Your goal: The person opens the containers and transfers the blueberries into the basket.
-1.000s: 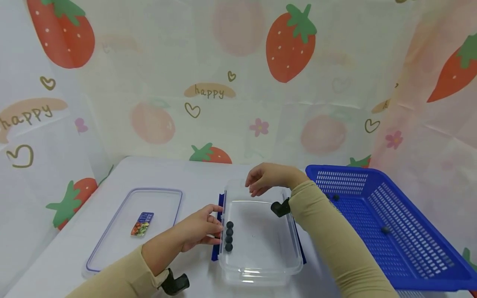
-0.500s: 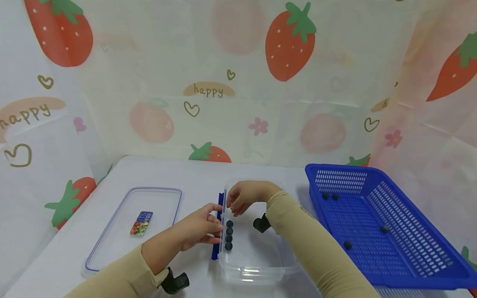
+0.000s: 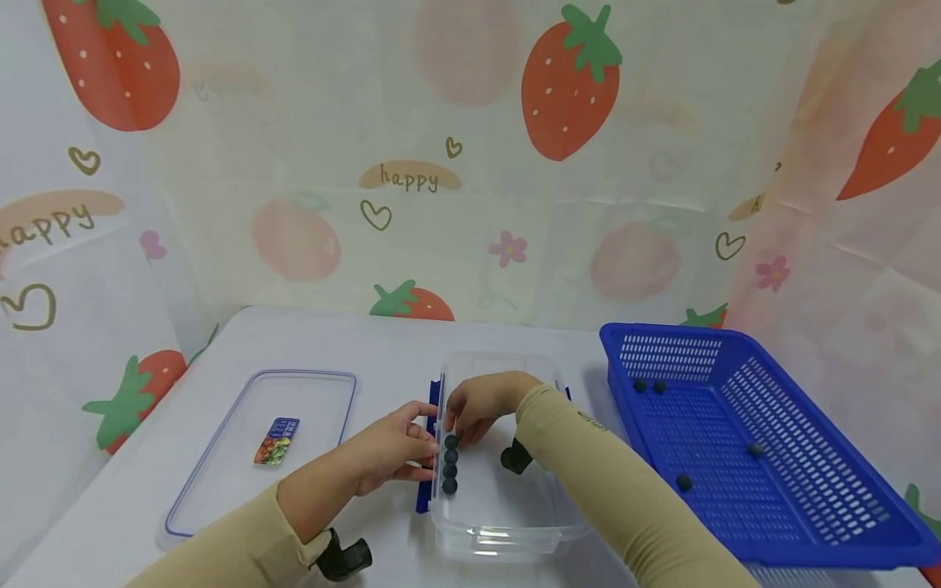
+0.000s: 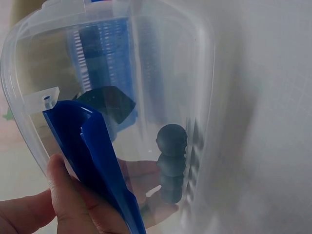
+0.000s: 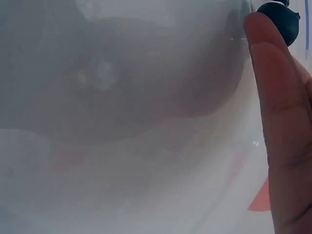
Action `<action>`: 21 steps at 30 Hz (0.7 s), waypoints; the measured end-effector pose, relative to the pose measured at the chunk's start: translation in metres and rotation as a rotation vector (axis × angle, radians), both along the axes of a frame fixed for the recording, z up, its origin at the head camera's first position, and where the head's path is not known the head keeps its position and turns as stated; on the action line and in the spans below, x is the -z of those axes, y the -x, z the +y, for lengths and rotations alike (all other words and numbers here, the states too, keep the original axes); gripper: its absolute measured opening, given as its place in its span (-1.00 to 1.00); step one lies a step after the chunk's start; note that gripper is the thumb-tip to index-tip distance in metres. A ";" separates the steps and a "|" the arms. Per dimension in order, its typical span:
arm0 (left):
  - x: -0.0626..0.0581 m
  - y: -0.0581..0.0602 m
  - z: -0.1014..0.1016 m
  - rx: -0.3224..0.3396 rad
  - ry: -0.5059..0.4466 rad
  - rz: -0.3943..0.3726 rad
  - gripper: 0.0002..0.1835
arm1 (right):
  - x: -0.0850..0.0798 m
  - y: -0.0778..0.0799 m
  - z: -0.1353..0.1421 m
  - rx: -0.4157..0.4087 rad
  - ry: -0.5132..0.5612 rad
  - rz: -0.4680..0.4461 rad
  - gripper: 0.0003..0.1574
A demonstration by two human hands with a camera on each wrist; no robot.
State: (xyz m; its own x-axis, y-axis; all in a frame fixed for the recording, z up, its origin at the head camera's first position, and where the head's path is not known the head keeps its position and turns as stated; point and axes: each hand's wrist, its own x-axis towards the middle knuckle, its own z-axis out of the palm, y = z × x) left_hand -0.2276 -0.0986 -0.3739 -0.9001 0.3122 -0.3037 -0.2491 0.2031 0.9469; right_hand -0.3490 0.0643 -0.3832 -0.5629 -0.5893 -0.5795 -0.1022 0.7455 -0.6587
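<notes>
A clear plastic box with blue side latches stands before me. My left hand holds its left side, with fingers around the open blue latch. Inside, along the left wall, several dark round blueberries form a straight row; the left wrist view shows these berries through the plastic. My right hand reaches into the box at the row's far end, fingers bent down. In the right wrist view a dark blueberry sits at its fingertip and appears pinched. The other fingertips are mostly hidden.
At right a blue perforated basket contains several loose dark berries. A transparent lid with a purple-blue rim lies at left, with a small printed packet inside its outline. A strawberry-print curtain surrounds the white table.
My right hand has moved left and lowered from above the box's right side to the far end of the berry row. My left hand stays in place.
</notes>
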 end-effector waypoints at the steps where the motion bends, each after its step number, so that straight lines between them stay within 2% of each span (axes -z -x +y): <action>1: 0.001 0.000 0.000 0.001 -0.002 0.001 -0.43 | 0.000 -0.001 0.000 0.001 0.000 -0.001 -0.86; 13: 0.003 0.002 0.000 -0.005 -0.002 -0.010 -0.44 | -0.002 0.008 0.005 0.019 0.075 0.035 -0.85; 21: 0.004 0.003 0.000 -0.008 -0.006 -0.007 -0.43 | 0.003 0.007 0.006 0.041 0.079 -0.013 -0.81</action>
State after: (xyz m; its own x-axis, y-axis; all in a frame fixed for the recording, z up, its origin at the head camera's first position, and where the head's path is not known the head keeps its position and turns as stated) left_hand -0.2304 -0.0990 -0.3781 -0.9004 0.3066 -0.3086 -0.2577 0.1956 0.9462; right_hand -0.3558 0.0708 -0.3864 -0.5800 -0.6104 -0.5394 -0.0642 0.6944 -0.7168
